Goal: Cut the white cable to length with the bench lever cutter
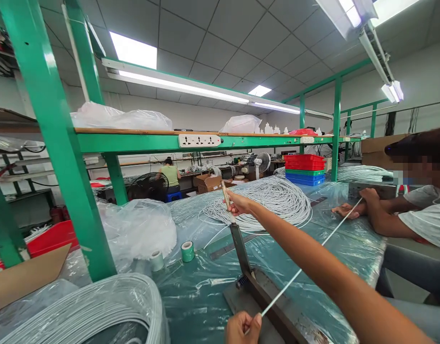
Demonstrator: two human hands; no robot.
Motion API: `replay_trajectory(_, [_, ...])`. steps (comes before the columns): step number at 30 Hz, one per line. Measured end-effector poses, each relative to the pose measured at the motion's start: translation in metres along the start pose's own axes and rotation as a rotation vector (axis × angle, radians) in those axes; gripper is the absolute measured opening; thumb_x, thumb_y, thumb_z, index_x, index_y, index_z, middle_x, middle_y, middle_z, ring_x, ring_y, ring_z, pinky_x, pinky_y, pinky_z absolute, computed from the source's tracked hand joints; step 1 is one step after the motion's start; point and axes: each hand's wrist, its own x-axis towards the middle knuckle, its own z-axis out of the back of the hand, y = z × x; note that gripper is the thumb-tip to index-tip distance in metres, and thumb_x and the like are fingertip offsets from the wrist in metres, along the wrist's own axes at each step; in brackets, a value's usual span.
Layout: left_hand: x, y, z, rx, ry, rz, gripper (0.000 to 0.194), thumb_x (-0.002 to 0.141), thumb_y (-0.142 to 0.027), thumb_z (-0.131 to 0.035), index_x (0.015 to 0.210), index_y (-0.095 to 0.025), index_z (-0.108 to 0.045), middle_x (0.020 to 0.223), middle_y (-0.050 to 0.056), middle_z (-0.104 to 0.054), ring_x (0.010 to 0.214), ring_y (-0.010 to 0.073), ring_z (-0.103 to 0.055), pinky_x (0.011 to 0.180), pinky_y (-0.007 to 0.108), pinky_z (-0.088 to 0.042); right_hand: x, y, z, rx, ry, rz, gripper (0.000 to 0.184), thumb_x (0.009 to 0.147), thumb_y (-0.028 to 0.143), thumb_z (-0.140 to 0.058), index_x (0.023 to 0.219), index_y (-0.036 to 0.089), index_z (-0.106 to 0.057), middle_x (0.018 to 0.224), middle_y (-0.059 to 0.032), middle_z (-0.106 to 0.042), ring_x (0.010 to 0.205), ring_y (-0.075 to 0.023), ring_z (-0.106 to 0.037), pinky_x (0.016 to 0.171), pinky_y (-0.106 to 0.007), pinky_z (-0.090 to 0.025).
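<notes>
My left hand (243, 327), low in the view, pinches a white cable (284, 289) between thumb and fingers. From there the cable runs taut up to the right, passing my right forearm, to a co-worker's hands (363, 200). My right hand (238, 203) is wrapped round the handle (225, 193) of a hand-lever cutter (240, 248), whose arm is raised. The cutter's heavy metal base (232, 296) rests on the table in front of me. The cable passes over that base; whether it lies in the cutter's jaw, I cannot tell.
A large loose coil of white cable (263, 203) lies beyond the cutter. Wrapped coils (123, 306) sit front left, near tape rolls (187, 252) and plastic bags (137, 229). A steel ruler (227, 249) lies on the table. A green post (62, 143) and stacked trays (304, 167) stand around.
</notes>
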Motion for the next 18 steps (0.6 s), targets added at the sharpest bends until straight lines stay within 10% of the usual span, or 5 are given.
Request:
replay_trajectory(6, [-0.003, 0.001, 0.000, -0.077, 0.050, 0.010, 0.045, 0.059, -0.062, -0.042, 0.041, -0.022, -0.031, 0.042, -0.008, -0.023, 0.044, 0.0084, -0.022, 0.046, 0.024, -0.014, -0.110, -0.004, 0.035, 0.131, 0.151, 0.067, 0.054, 0.077, 0.063, -0.021, 0.095, 0.018, -0.047, 0.061, -0.0047, -0.059, 0.051, -0.0109, -0.055, 0.051, -0.021, -0.045])
replay_trajectory(11, [-0.005, -0.004, 0.000, -0.168, 0.082, 0.019, 0.051, 0.056, -0.070, -0.040, 0.042, -0.021, -0.035, 0.042, -0.007, -0.027, 0.044, 0.0087, -0.024, 0.046, 0.023, -0.015, -0.211, -0.047, 0.034, 0.199, 0.025, -0.031, 0.038, 0.076, 0.053, -0.041, 0.083, 0.017, -0.050, 0.070, -0.0085, -0.063, 0.057, -0.0119, -0.059, 0.050, -0.017, -0.045])
replay_trajectory(18, [-0.006, -0.007, 0.001, -0.181, 0.082, 0.037, 0.053, 0.053, -0.073, -0.042, 0.042, -0.021, -0.035, 0.041, -0.007, -0.026, 0.044, 0.0081, -0.023, 0.045, 0.022, -0.015, -0.268, -0.107, 0.019, 0.302, -0.080, -0.221, 0.044, 0.067, 0.034, -0.055, 0.108, 0.022, -0.046, 0.061, -0.0033, -0.058, 0.040, -0.0082, -0.051, 0.037, -0.014, -0.039])
